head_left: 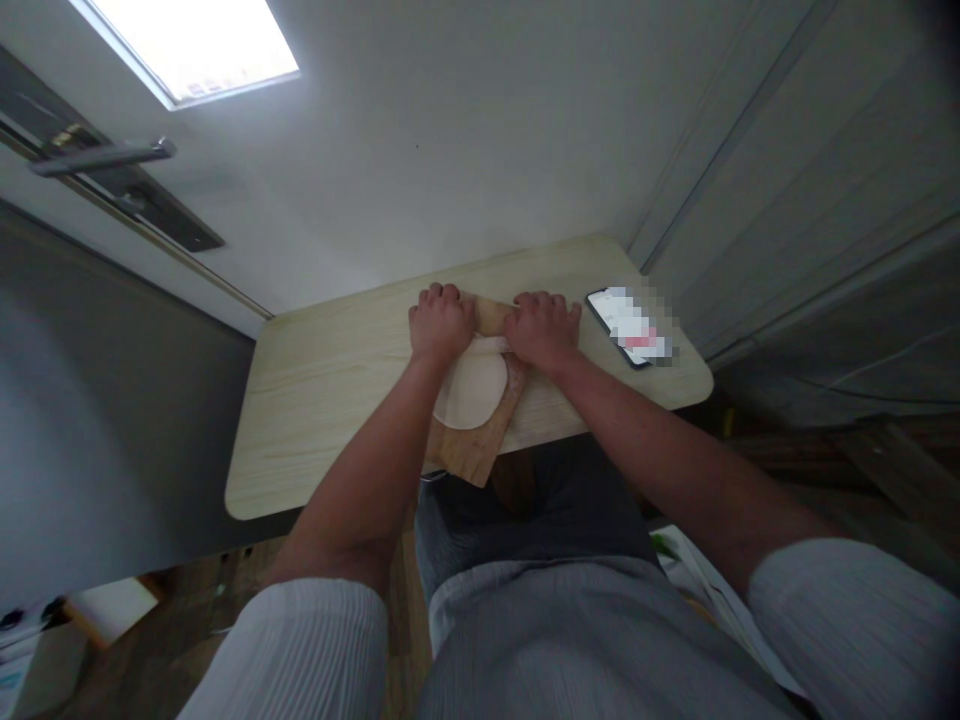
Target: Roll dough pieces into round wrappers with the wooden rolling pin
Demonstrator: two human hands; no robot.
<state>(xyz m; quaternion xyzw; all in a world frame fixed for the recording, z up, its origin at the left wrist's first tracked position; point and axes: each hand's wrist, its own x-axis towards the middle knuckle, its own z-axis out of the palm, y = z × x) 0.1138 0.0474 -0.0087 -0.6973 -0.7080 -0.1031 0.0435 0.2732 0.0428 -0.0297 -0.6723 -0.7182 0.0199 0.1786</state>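
Note:
A flat, round sheet of dough (pixel 472 393) lies on a wooden board (pixel 472 455), whose near end juts past the table's front edge. Across the far edge of the dough rests a pale rolling pin (pixel 492 345). My left hand (pixel 441 322) curls over the pin's left end, knuckles up. On its right end, my right hand (pixel 544 330) is wrapped in the same way. Both palms and the pin's ends are hidden under the fingers. Bare wood of the board shows between the hands, beyond the pin.
The board sits on a light wooden table (pixel 322 370) with rounded corners, against a pale door. A phone (pixel 622 325), partly blurred out, lies right of my right hand. At the upper left is a metal door handle (pixel 105 158). A white bag (pixel 690 565) stands below, to the right.

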